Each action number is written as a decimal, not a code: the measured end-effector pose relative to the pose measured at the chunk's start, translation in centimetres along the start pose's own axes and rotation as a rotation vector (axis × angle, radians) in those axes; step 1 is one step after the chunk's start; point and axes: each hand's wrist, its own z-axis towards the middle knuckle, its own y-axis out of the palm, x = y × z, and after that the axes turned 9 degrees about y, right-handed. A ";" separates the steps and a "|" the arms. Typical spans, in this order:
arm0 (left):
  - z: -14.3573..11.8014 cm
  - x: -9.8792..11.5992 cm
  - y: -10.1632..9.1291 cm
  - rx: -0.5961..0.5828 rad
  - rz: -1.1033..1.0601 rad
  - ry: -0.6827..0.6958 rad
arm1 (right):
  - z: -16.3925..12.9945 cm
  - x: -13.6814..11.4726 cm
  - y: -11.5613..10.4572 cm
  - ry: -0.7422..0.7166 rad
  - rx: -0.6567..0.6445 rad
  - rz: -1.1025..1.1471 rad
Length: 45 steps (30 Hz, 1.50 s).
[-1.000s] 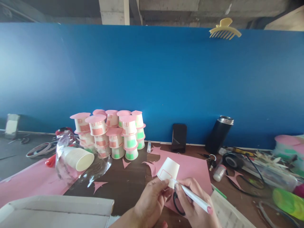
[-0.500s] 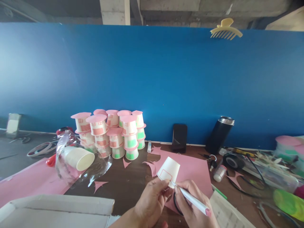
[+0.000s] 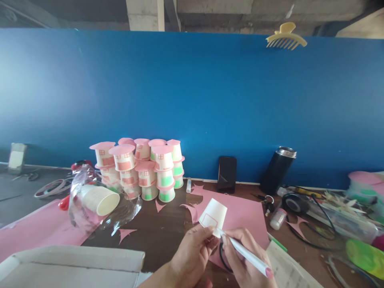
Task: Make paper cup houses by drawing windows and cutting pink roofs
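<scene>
- Hands come first, low in the view: the left hand (image 3: 192, 256) pinches a small white paper cup (image 3: 213, 215) at its rim, holding it tilted with its base pointing up and away.
- Right hand (image 3: 244, 260) is closed around a white marker (image 3: 244, 252) with a pink cap, its tip touching the cup's lower edge just beside a pink outlined rectangle drawn on the cup's side.
- Under the hands lies a pink paper sheet (image 3: 240, 214) on the brown table (image 3: 156, 234); a black loop, probably scissor handles, shows between the wrists.
- At the near left corner sits a white cardboard box (image 3: 72, 266).
- Left of the cup, a clear plastic bag (image 3: 90, 200) holds a stack of plain paper cups (image 3: 99, 200) lying on its side, over a second pink sheet.
- Small pink paper scraps (image 3: 126, 233) are scattered on the table between the bag and the hands.
- Farther back stands a pile of finished cup houses (image 3: 141, 168) with pink roofs and pink or green doors.
- Against the blue wall (image 3: 192, 92) lean a black phone (image 3: 227, 174) and a dark flask (image 3: 277, 170).
- A yellow hair claw (image 3: 286, 37) sits on the wall's top edge.
</scene>
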 end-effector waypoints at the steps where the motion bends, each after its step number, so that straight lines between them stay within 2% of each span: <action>1: 0.0 -0.1 -0.1 0.025 0.004 0.000 | 0.0 -0.1 0.0 0.010 0.020 0.003; 3: 0.1 -0.1 -0.2 0.060 0.012 -0.001 | 0.0 -0.2 -0.1 0.023 0.052 0.002; 8: 0.0 0.0 0.0 0.047 0.016 -0.019 | 0.4 0.3 -0.2 0.011 0.093 -0.034; 25: -0.1 0.2 0.4 -0.035 0.034 -0.013 | 0.7 0.5 0.1 -0.018 0.055 -0.069; 45: -0.3 0.3 0.4 -0.020 0.040 -0.017 | 0.4 0.3 -0.1 -0.005 0.006 -0.093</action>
